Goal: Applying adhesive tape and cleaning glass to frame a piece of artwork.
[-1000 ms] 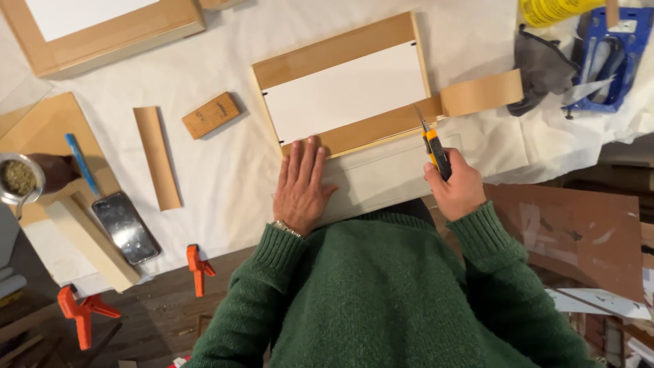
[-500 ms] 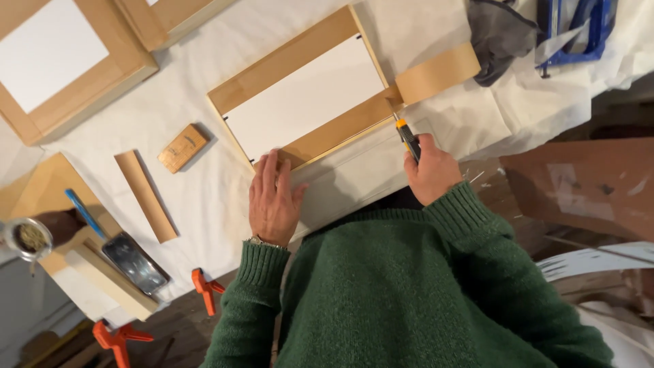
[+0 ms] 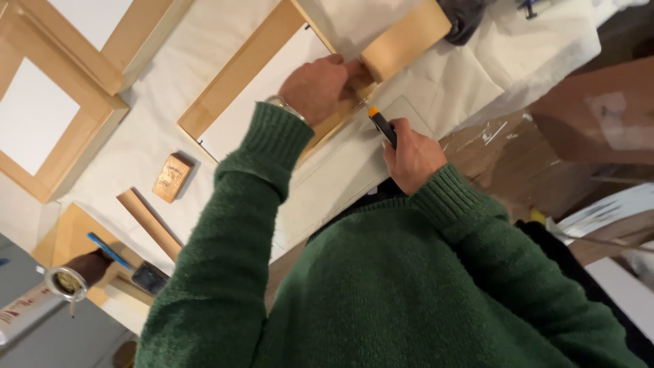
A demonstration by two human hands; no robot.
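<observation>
While the left hand (image 3: 319, 85) presses down flat on the near right corner of the wooden frame (image 3: 235, 78) with the white panel, the right hand (image 3: 412, 155) is wrapped tight round a utility knife (image 3: 381, 125) with an orange and black handle, its tip set at that same corner, just beside the left fingers. The frame lies slantwise on the white cloth (image 3: 470, 68) that covers the workbench, near its front edge, and a loose wooden strip (image 3: 405, 31) pokes out past the corner being worked on. From where I stand, the job looks well under way at this corner only: the blade is engaged in the joint, but I can't tell how much has been trimmed, and the other corners show no sign either way. Two more frames (image 3: 51, 129) sit towards the far left of the cloth. Nearer the left edge lie a small wooden block (image 3: 171, 176) and a narrow slat (image 3: 148, 223), well apart from the hands, with a blue-handled tool (image 3: 109, 251) beyond them.
</observation>
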